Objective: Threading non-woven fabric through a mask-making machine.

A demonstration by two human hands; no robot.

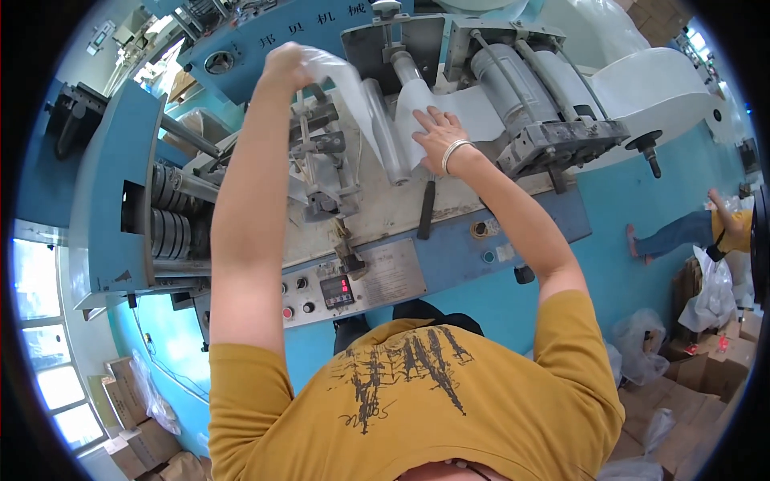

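My left hand [285, 67] is raised at the far left of the machine bed, its fingers closed on the end of a thin white web [346, 84]. From there the web slopes down to the right beside a smooth metal roller [387, 135]. My right hand [441, 141], with a silver bangle at the wrist, lies with fingers spread on the white web near another upright-mounted roller [407, 67]. Farther right the web runs into a roller unit [513, 80] with a large cylinder. A large white roll [654, 84] stands beyond it.
A dark-handled tool [427, 210] lies on the bed near its front edge. Below sits a control panel [389, 272] with knobs and a red display. Blue machine housing [112, 208] stands at left. Cardboard boxes [706, 369] and a person [706, 228] are at right.
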